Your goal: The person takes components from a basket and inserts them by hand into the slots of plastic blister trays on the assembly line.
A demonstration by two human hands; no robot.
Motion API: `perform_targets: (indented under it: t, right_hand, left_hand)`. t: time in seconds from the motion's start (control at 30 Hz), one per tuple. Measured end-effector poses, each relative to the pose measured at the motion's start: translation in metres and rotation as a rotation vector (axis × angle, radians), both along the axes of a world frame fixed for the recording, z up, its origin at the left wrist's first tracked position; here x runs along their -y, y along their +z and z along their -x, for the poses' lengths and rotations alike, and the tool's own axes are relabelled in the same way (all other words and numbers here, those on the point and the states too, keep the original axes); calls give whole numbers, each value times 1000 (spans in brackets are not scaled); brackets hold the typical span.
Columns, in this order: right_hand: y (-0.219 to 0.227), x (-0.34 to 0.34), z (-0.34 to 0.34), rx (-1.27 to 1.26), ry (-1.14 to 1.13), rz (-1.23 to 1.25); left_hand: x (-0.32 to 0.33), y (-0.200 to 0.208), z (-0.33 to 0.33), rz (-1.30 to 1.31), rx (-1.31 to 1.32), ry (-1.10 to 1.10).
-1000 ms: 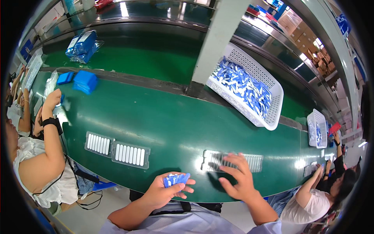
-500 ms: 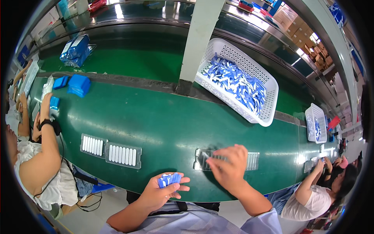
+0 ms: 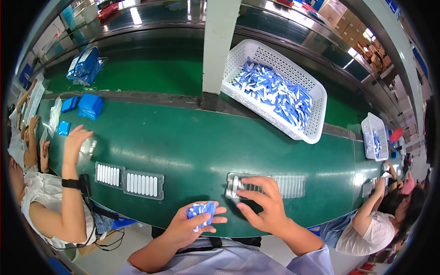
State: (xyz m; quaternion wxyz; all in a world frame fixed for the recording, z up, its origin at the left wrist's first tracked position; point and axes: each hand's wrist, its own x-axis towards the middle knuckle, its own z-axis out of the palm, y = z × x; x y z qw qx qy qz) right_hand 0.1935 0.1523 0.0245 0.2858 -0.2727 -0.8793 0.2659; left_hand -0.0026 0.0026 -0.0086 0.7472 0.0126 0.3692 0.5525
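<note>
A bunch of small flat blue-and-white sticks (image 3: pixel 200 212) lies in my left hand (image 3: pixel 183 224), gripped between thumb and palm near the table's front edge. My right hand (image 3: pixel 266 206) hovers over a transparent slotted tray (image 3: pixel 230 192), its fingers apart and nothing between them. One white stick (image 3: pixel 235 187) rests upright in the picture in the tray's leftmost part. My fingers hide some of the slots beside it. A second transparent slotted tray (image 3: pixel 289 185) adjoins on the right, and no sticks show in it.
A white perforated basket (image 3: pixel 316 114) of blue-and-white sticks stands beyond, beside a pale post (image 3: pixel 220 50). Left lie two trays (image 3: pixel 144 196) holding white sticks and blue packs (image 3: pixel 90 106). A co-worker's hand (image 3: pixel 75 142) reaches over the table there; another person (image 3: pixel 362 233) sits right.
My right hand has opened from a pinch and drawn slightly back; a white stick now lies in the tray. The left co-worker's arm has shifted nearer. The view has moved slightly.
</note>
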Motion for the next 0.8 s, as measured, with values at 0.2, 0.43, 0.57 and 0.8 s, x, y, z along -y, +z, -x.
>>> perform_targets:
  t: [0.2, 0.43, 0.57, 0.8]
  right_hand:
    - [2, -1, 15, -9, 237, 376]
    - [-16, -28, -7, -432, -25, 823]
    - [-14, -22, -10, -477, -106, 1020]
    - [-4, -69, -3, 59, 152, 1148]
  left_hand:
    - [-6, 2, -18, -43, -80, -146]
    - [0, 3, -6, -4, -129, -72]
    - [-2, 0, -5, -9, -87, -36]
    - [-7, 4, -6, -12, -69, -59]
